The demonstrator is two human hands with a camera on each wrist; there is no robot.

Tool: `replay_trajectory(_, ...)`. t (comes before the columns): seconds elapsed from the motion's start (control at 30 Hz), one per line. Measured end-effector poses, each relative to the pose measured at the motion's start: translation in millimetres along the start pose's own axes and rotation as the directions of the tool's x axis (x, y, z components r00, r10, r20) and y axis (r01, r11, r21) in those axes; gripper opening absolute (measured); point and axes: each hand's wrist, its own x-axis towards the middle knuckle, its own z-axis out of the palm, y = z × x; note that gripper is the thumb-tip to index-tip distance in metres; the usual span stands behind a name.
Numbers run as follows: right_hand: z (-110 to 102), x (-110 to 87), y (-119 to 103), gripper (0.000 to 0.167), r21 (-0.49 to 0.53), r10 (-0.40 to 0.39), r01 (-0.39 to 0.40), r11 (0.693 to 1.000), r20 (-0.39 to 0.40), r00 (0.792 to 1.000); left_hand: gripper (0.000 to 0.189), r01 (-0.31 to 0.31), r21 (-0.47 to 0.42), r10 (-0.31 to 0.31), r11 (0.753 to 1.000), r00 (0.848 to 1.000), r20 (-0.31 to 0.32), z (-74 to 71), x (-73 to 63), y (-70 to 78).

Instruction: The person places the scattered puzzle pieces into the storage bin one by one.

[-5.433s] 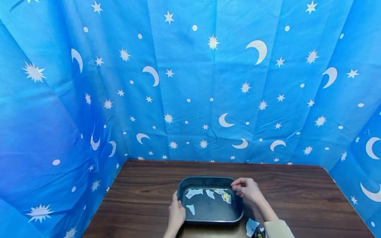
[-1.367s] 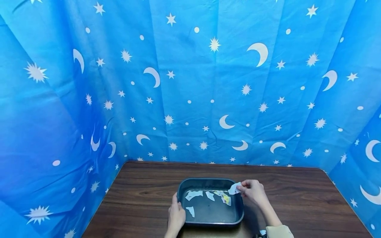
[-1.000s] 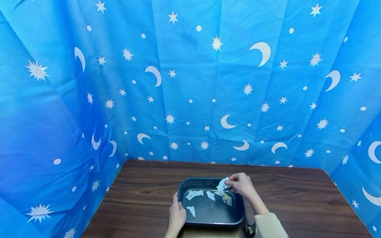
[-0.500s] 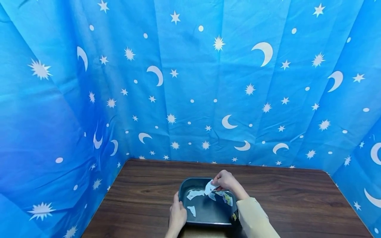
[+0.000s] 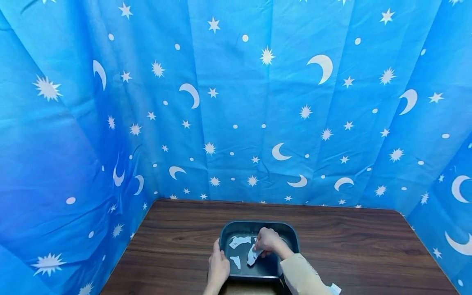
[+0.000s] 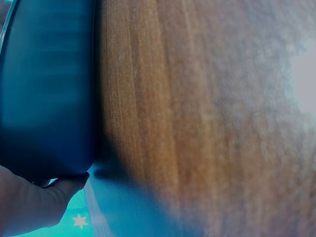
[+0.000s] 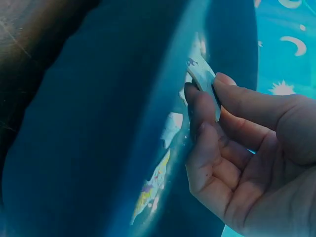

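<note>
A dark rectangular tray (image 5: 259, 277) with raised walls stands on the table. My left hand (image 5: 218, 265) grips its left wall, thumb inside the rim hidden from the left wrist view. My right hand (image 5: 271, 241) reaches down inside the tray and pinches a jagged white piece (image 5: 253, 255) between thumb and fingers; in the right wrist view this piece (image 7: 203, 74) bears a small dark print. Whether it is paper or ceramic I cannot tell. On the tray floor lie a long white piece (image 5: 239, 241), a small white piece (image 5: 236, 261) and a yellow-printed piece (image 7: 152, 185).
The wooden table (image 5: 177, 246) surrounds the tray. Another white scrap (image 5: 334, 289) shows beside my right sleeve at the front edge of the view. A blue curtain (image 5: 236, 102) with moons and stars hangs behind and at both sides.
My right hand has carried the white piece leftward from above the tray's right rim and down into its middle, covering some pieces behind. The left hand stays on the wall.
</note>
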Motion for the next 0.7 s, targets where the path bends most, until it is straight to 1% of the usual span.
replay_trajectory(0.2, 9.6, 3.0, -4.8, 0.018, -0.064, 0.002, -0.001, 0.998, 0.023, 1.000, 0.036, -0.021, 0.003, 0.021, 1.000, 1.000, -0.016, -1.4, -0.9, -0.3)
replay_trajectory(0.3, 11.2, 1.7, -6.0, 0.018, -0.134, 0.012, -0.009, 0.991, 0.024, 1.000, 0.036, -0.016, 0.004, 0.016, 1.000, 1.000, -0.009, -1.4, -1.0, -0.1)
replay_trajectory(0.4, 8.6, -2.5, -8.1, 0.020, -0.256, -0.018, 0.020, 0.966, 0.011, 1.000, 0.036, -0.013, 0.002, 0.013, 1.000, 1.000, -0.007, -1.4, -0.6, -0.1)
replay_trajectory(0.5, 2.2, -8.2, -9.9, 0.020, -0.340, -0.062, 0.052, 0.939, -0.019, 0.998, 0.036, -0.009, 0.004, 0.009, 1.000, 1.000, -0.003, -1.2, 0.2, -0.2)
replay_trajectory(0.57, -3.8, -11.9, -9.3, 0.018, -0.336, -0.084, 0.066, 0.940, -0.040, 0.996, 0.036, -0.004, 0.008, 0.004, 1.000, 1.000, -0.001, -0.5, 0.8, -0.5)
replay_trajectory(0.7, -18.5, -19.2, -3.5, 0.014, -0.250, -0.132, 0.106, 0.962, -0.091, 0.987, 0.036, 0.003, 0.009, -0.003, 1.000, 1.000, 0.006, -0.6, 1.1, 0.3)
